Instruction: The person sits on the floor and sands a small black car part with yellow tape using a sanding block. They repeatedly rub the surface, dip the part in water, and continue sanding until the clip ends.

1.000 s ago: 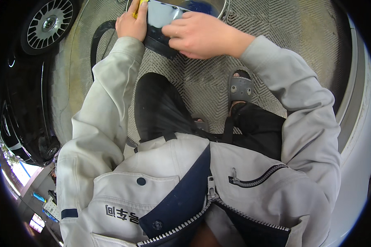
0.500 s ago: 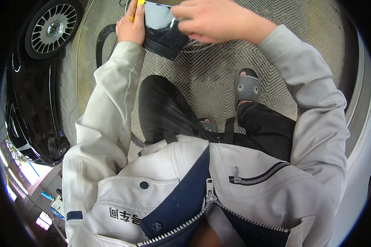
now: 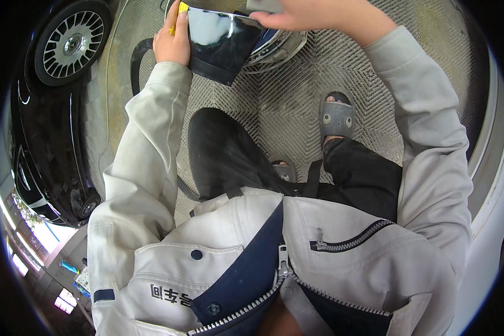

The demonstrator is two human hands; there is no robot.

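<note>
The left hand (image 3: 171, 42) grips the edge of a shiny dark panel (image 3: 221, 42), with something yellow pinched too. The right hand (image 3: 313, 14) presses a grey pad (image 3: 266, 4) on its top edge. Wiping looks only half done. A black car (image 3: 50, 112) stands left of the panel.

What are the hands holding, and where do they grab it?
The left hand grips a glossy dark panel by its left edge, with something yellow. The right hand is at its top edge; its grip is cut off.
</note>
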